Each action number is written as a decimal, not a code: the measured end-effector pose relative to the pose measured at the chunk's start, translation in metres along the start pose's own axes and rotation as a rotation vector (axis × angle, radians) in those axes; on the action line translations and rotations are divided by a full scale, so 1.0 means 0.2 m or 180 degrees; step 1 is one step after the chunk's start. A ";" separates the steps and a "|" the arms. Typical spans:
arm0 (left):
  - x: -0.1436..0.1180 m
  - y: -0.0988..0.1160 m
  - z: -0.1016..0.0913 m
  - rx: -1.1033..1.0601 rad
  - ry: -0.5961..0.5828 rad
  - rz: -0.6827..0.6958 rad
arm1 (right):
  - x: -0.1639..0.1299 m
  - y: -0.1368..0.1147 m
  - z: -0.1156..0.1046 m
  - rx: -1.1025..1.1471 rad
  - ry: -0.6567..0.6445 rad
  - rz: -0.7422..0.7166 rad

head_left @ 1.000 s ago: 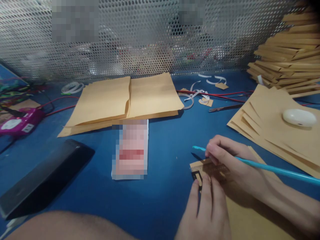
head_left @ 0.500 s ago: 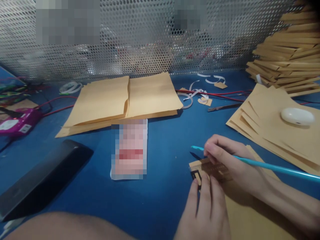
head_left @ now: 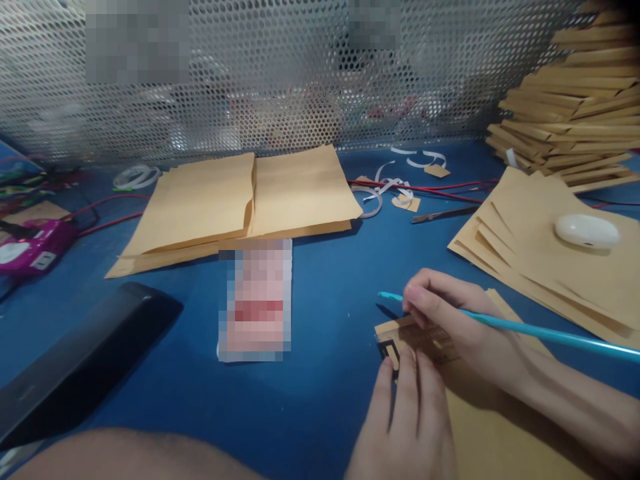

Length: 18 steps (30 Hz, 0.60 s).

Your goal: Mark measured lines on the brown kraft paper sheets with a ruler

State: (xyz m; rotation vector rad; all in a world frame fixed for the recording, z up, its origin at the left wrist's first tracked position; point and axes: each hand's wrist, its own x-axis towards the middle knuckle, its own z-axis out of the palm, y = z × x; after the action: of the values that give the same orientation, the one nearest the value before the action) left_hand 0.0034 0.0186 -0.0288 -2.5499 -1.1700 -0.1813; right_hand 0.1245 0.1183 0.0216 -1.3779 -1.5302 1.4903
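My right hand (head_left: 453, 320) is closed around a long light-blue rod (head_left: 525, 327) with a hook-like tip. That tip points left, just above the blue tabletop, and the other end runs out past the right edge. Under both hands lies a brown paper envelope (head_left: 500, 433) with dark printing near its top. My left hand (head_left: 407, 413) rests on the envelope's left side, fingers stretched flat and slightly apart. Its fingertips touch a black-bordered printed box (head_left: 387, 348) in the corner. The right hand's shadow covers part of the paper.
Brown envelopes (head_left: 300, 193) lie behind a phone (head_left: 289, 300) with a blurred-out screen. A white rounded case (head_left: 587, 231) sits on more envelopes at right, before a tall pile (head_left: 565, 107). Scissors (head_left: 443, 215), red wires, a black object (head_left: 100, 353) and a purple adapter (head_left: 43, 247) lie around.
The whole view has shifted slightly, so things appear a little farther left. Both hands, the rod and the envelope keep the same positions relative to each other.
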 end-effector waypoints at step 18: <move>0.02 0.00 -0.04 -0.0038 0.0185 -0.0214 | 0.01 -0.01 0.06 -0.0469 0.0030 -0.0212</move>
State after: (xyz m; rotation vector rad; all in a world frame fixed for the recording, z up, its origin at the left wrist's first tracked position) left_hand 0.0065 0.0193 -0.0195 -2.4997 -1.2367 -0.2774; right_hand 0.1128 0.1174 0.0212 -1.3999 -1.6919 1.3522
